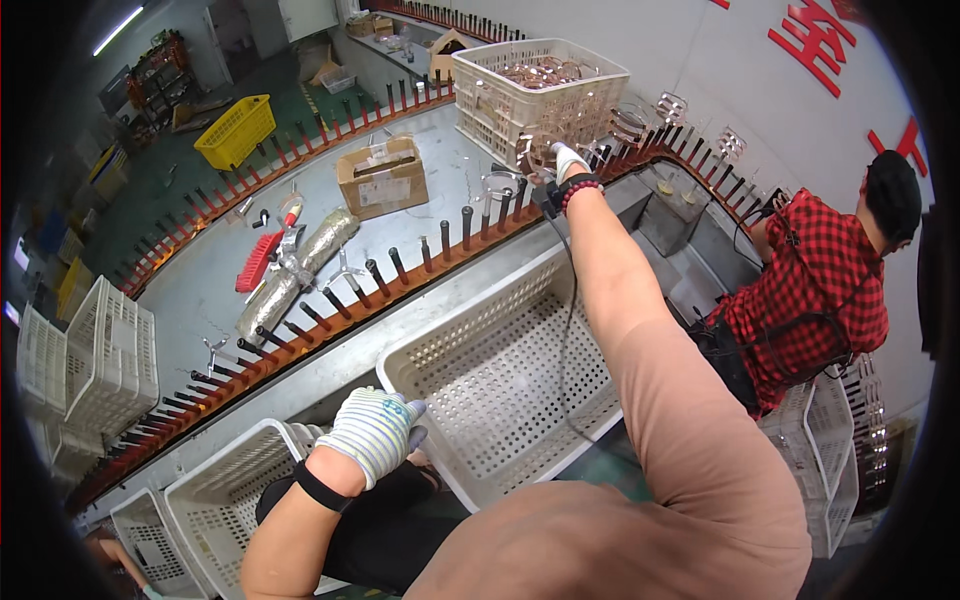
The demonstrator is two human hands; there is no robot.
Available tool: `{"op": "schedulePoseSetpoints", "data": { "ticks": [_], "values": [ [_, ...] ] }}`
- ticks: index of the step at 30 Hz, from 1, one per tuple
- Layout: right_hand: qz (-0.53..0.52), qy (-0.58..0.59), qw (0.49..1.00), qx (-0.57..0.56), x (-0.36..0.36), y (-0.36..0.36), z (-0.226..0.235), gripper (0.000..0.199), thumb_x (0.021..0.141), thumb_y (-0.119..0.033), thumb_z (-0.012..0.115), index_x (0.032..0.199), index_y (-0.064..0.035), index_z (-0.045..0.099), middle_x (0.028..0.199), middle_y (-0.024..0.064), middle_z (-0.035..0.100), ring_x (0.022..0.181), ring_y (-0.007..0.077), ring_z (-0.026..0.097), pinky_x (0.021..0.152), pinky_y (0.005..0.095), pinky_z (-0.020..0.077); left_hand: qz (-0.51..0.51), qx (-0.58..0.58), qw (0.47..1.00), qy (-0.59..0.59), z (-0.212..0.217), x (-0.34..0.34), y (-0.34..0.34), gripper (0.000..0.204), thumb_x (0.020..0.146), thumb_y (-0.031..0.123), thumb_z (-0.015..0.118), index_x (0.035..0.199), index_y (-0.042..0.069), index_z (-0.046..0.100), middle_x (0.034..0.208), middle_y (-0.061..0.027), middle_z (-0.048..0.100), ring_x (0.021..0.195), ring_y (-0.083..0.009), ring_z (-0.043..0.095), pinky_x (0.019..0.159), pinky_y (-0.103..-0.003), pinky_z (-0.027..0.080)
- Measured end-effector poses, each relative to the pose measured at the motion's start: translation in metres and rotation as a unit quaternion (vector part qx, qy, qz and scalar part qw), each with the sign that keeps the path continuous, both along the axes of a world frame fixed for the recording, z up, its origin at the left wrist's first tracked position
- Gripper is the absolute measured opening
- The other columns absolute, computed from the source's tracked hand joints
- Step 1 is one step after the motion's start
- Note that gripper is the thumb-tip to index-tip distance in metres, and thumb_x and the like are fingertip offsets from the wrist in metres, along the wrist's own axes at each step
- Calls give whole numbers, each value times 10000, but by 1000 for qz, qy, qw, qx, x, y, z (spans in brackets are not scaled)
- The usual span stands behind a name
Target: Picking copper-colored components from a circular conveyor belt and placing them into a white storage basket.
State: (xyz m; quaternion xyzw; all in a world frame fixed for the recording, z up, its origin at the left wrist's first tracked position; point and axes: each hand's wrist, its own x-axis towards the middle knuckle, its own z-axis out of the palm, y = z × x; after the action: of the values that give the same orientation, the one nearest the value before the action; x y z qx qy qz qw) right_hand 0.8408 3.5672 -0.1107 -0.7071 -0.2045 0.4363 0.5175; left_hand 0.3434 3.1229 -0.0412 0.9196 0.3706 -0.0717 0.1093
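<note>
My right hand (569, 162), in a white glove, reaches far forward to the front of a tall white crate (490, 108). Its partly hidden fingers are closed on a copper-coloured metal band piece (535, 150) of curved loops. More shiny curved pieces (540, 72) fill that crate. My left hand (372, 432) wears a striped knit glove and is curled closed, with nothing visible in it. It hovers by the left corner of a large white perforated basket (500, 375), which stands in front of me with only its holed bottom showing.
A curved line of dark upright pegs (398, 265) edges the grey metal table (400, 235). On it lie a cardboard box (382, 178), a red brush (260, 262) and a foil-wrapped roll (300, 275). A person in a checked shirt (810, 280) works at right. A cable (568, 350) crosses the basket.
</note>
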Motion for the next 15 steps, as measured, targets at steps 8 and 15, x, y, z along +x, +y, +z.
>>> {"op": "schedulePoseSetpoints", "data": {
  "ticks": [8, 15],
  "values": [
    [199, -527, 822, -83, -149, -100, 43, 433, 894, -334, 622, 1234, -84, 718, 1235, 249, 683, 1154, 383, 674, 933, 457, 551, 42, -14, 999, 12, -8, -26, -13, 315, 958, 333, 629, 1138, 93, 727, 861, -153, 724, 813, -354, 702, 759, -464, 547],
    [184, -679, 631, 328, -185, -229, 113, 276, 823, -214, 706, 1057, -69, 732, 1007, 187, 723, 1023, 379, 668, 920, 460, 522, -17, -23, 999, 31, -25, -30, 3, 323, 959, 343, 630, 1151, 100, 723, 858, -147, 724, 816, -350, 701, 771, -460, 542]
  ]
}}
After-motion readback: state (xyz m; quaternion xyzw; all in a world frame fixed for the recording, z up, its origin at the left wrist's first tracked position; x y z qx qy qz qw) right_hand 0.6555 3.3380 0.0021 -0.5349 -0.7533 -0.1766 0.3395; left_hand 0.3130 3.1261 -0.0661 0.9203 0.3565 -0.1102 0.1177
